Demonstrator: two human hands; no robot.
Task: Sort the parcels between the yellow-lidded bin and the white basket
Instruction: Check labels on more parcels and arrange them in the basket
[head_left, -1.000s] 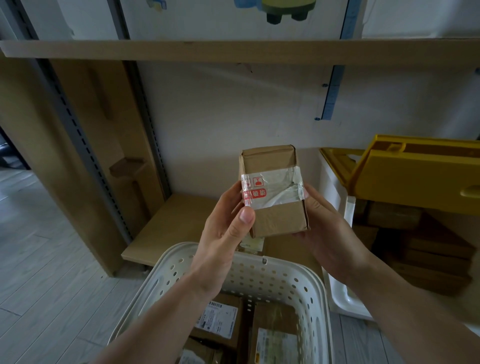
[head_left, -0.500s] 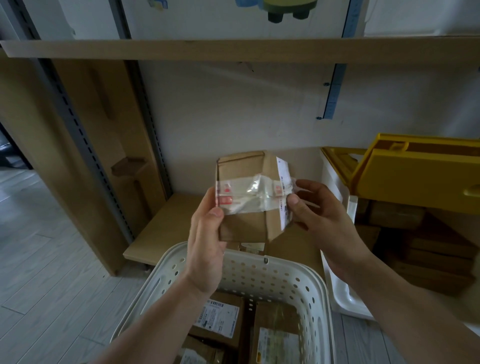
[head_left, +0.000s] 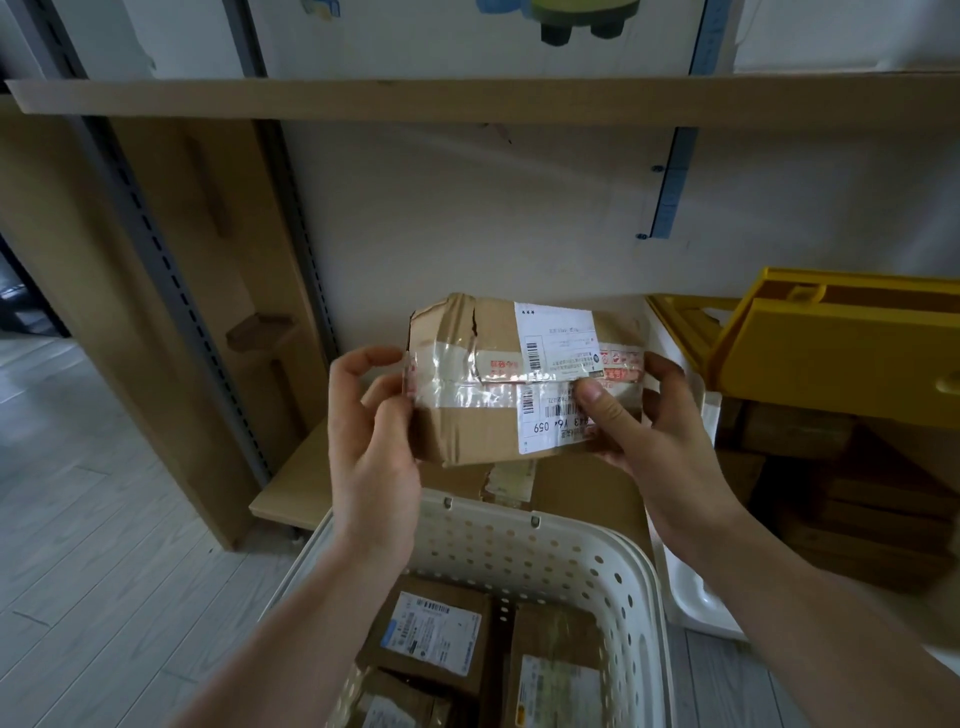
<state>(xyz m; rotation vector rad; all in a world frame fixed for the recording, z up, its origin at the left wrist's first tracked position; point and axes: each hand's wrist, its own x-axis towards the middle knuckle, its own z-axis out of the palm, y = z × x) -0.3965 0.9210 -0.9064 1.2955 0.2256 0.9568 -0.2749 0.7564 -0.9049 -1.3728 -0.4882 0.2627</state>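
Parcels are the matter here, and one brown cardboard parcel (head_left: 519, 379) is held up in both hands above the far rim of the white basket (head_left: 587, 561), in front of the pale wall. It is a squat rectangular box of matte corrugated board, its upper left corner crushed and torn with a jagged split running down the face. A band of glossy clear tape with red printing wraps its middle, wrinkled and catching the light, and a white paper shipping label (head_left: 558, 379) with barcodes and black digits covers the right half of the face. The left hand (head_left: 376, 447) closes on the box's left end, thumb on the near face and fingers curled round the far side, wrist bent back with the bare forearm rising from the lower frame. The right hand (head_left: 654, 431) grips the right end, its thumb pressed flat on the label and fingers wrapped behind, forearm coming in from the lower right. The basket is smooth white plastic with rounded corners and walls perforated by rows of round holes; inside lie more brown labelled parcels (head_left: 441, 639). To the right stands the bin (head_left: 696, 597), a white glossy tub whose yellow lid (head_left: 841, 353), a hard moulded slab, is tipped up open; dim brown boxes (head_left: 883, 504) are stacked within. A low light-wood shelf board (head_left: 296, 483) sits behind the basket over grey plank flooring (head_left: 104, 545).
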